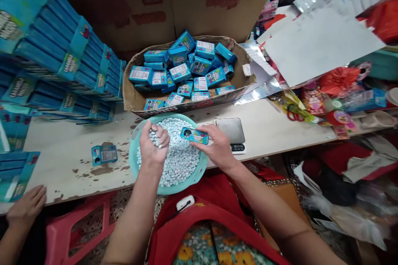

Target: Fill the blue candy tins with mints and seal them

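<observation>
My left hand [154, 145] is curled round a handful of small pale candies, over the left side of a mint-green basin [134, 161]. Loose pale candies [178, 165] fill much of that basin. Between the fingers and thumb of my right hand [216, 145] is a small blue candy box [195, 136], held above the candies with a dark round opening at its left end. On the table to the left lies another blue box [104, 155], apart from both hands. A small digital scale [230, 131] sits just right of the basin.
Behind the basin, a cut-down cardboard carton [133, 97] holds several blue boxes. Tall stacks of blue display packs [65, 49] stand at the left. Another person's hand [29, 205] rests at the table's left edge. White card [320, 45] and mixed packets crowd the right.
</observation>
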`<state>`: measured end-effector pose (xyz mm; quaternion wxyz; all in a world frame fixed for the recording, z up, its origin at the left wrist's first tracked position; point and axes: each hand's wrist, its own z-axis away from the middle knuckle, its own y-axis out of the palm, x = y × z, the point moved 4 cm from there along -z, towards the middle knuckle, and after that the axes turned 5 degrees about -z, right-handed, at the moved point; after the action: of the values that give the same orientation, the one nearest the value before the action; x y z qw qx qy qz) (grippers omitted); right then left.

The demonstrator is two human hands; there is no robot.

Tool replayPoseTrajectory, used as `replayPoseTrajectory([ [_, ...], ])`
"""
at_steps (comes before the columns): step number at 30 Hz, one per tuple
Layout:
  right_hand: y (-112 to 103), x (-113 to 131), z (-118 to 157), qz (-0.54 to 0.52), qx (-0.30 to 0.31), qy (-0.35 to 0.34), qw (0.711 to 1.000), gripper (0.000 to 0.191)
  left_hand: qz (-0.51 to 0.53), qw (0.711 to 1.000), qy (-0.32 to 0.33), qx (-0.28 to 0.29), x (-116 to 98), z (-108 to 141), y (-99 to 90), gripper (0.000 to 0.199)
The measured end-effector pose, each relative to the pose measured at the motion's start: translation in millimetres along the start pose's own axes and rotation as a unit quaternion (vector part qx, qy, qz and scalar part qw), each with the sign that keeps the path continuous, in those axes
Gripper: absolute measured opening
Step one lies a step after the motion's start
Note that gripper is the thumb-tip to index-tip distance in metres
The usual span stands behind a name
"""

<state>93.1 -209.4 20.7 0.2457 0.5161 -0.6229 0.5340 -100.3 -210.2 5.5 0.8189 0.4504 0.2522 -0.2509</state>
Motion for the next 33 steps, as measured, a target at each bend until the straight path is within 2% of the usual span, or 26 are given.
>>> replayPoseTrajectory([
  [3,33,14,-2,0.023,0.038,-0.021,0.999,0.034,-0.047,0.991,0.122,-0.019,-9,11,22.5,0.035],
  [5,44,17,-3,0.035,0.042,-0.022,0.998,0.033,-0.079,0.978,0.187,-0.049,-10,13,24.7,0.035],
  [7,49,19,-3,0.042,0.048,-0.021,0.998,0.032,-0.100,0.968,0.221,-0.067,-9,12,22.1,0.035],
  [15,49,19,-2,0.049,0.072,-0.013,0.996,0.035,-0.125,0.964,0.223,-0.076,-4,11,17.6,0.043],
  [24,48,8,-7,0.016,0.062,0.016,0.998,0.036,-0.126,0.961,0.230,-0.092,-4,3,29.9,0.045],
  [26,45,8,-10,0.006,0.059,0.022,0.998,0.036,-0.132,0.962,0.221,-0.089,-5,2,26.8,0.047],
  [28,35,8,-11,-0.017,0.047,0.043,0.998,0.036,-0.183,0.954,0.218,-0.090,-9,3,13.4,0.046],
  [29,27,7,-11,-0.033,0.037,0.058,0.997,0.035,-0.248,0.940,0.218,-0.085,-11,3,3.8,0.044],
  [30,16,6,-8,-0.048,0.023,0.074,0.996,0.035,-0.336,0.912,0.223,-0.080,-15,3,-6.9,0.041],
  [31,3,2,-5,-0.059,0.005,0.092,0.994,0.035,-0.444,0.865,0.225,-0.066,-18,2,-17.0,0.037],
  [33,-26,-13,7,-0.060,-0.044,0.128,0.989,0.036,-0.627,0.740,0.239,-0.046,-27,-5,-33.1,0.029],
])
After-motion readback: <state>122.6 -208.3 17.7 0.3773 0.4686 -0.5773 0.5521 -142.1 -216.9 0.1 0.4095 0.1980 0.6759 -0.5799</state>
